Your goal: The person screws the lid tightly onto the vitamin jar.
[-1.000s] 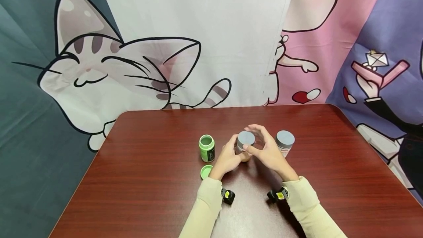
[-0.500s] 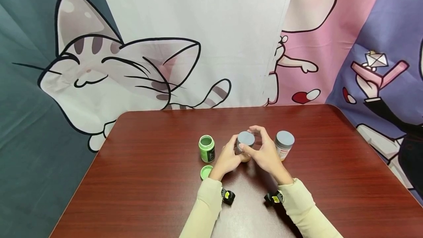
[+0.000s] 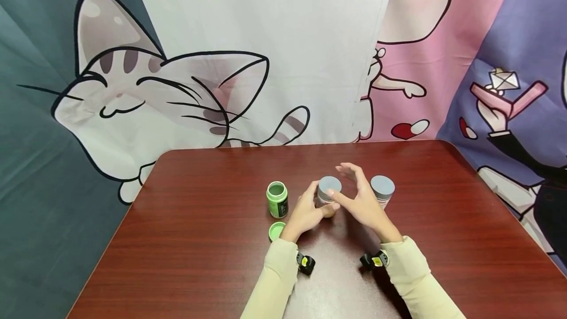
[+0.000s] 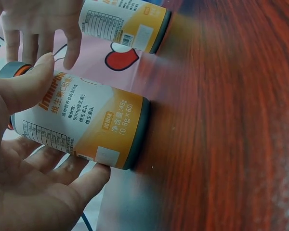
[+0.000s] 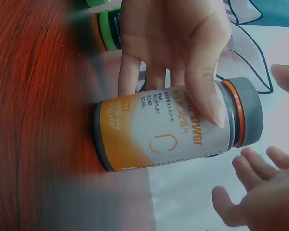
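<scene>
My left hand (image 3: pixel 305 213) grips a white-and-orange vitamin C tablet bottle (image 4: pixel 86 118), with the thumb across its label and the fingers behind. The bottle stands upright on the table, its grey cap (image 5: pixel 250 113) still on top and an orange ring (image 5: pixel 235 114) showing just below it. Around that cap my right hand (image 3: pixel 365 206) is spread, thumb on one side and fingers on the other. In the right wrist view, gaps show between its fingertips (image 5: pixel 248 168) and the cap.
A second grey-capped bottle (image 3: pixel 382 187) of the same kind stands right of my right hand. To the left is an open green bottle (image 3: pixel 277 201), its green lid (image 3: pixel 276 230) lying in front, partly behind my left wrist. A printed cloth (image 3: pixel 283 53) hangs behind the table (image 3: pixel 186 240).
My right hand turned inward at the cap half a second ago, then swung back right with its fingers spread wider. The left hand and the bottle stay in place.
</scene>
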The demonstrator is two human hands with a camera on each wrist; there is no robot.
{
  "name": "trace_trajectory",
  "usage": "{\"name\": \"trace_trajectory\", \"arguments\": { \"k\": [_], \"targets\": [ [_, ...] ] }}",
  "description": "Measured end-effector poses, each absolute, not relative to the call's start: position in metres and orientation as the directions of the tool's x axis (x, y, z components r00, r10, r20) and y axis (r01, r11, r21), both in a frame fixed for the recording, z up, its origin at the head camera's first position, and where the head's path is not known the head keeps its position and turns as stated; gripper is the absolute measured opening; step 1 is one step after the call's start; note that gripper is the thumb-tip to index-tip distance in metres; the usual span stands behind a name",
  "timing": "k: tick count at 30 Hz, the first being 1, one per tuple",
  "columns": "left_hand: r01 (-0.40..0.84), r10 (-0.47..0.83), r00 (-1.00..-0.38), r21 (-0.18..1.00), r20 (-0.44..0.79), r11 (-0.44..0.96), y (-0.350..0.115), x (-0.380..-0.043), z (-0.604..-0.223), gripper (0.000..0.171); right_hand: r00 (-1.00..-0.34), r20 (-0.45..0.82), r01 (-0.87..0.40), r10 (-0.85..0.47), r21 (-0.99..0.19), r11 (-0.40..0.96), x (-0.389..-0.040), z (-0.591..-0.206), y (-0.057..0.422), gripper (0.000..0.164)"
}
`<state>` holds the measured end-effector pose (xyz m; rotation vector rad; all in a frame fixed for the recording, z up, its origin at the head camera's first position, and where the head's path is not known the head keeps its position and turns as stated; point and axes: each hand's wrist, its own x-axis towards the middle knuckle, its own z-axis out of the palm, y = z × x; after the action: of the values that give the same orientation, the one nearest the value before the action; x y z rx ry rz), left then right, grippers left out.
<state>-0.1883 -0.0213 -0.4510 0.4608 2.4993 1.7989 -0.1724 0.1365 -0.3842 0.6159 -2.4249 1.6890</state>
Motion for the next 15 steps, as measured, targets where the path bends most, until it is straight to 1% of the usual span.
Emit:
{"name": "trace_trajectory", "arguments": {
  "k": [3,7,11,15],
  "targets": [
    [0.221,0.260,-0.955,0.929,0.144,0.296,-0.0215,-0.1889,-0.4510,0.058,-0.885,0.346,-0.429,-0.310,-0.865,0.261,-0.1737,-0.3863,0.1362,0.063],
    [0.218,0.265,-0.955,0.921,0.134,0.322,-0.0214,-0.1894,-0.4514,0.055,-0.868,0.349,-0.440,-0.353,-0.870,0.221,-0.1749,-0.3903,0.1340,0.061],
    [0.223,0.264,-0.954,0.923,0.141,0.314,-0.0211,-0.1892,-0.4514,0.056,-0.864,0.364,-0.447,-0.348,-0.873,0.194,-0.1759,-0.3933,0.1332,0.058],
    [0.219,0.262,-0.955,0.925,0.138,0.311,-0.0213,-0.1891,-0.4515,0.057,-0.869,0.369,-0.446,-0.329,-0.872,0.200,-0.1758,-0.3934,0.1331,0.056]
  ]
}}
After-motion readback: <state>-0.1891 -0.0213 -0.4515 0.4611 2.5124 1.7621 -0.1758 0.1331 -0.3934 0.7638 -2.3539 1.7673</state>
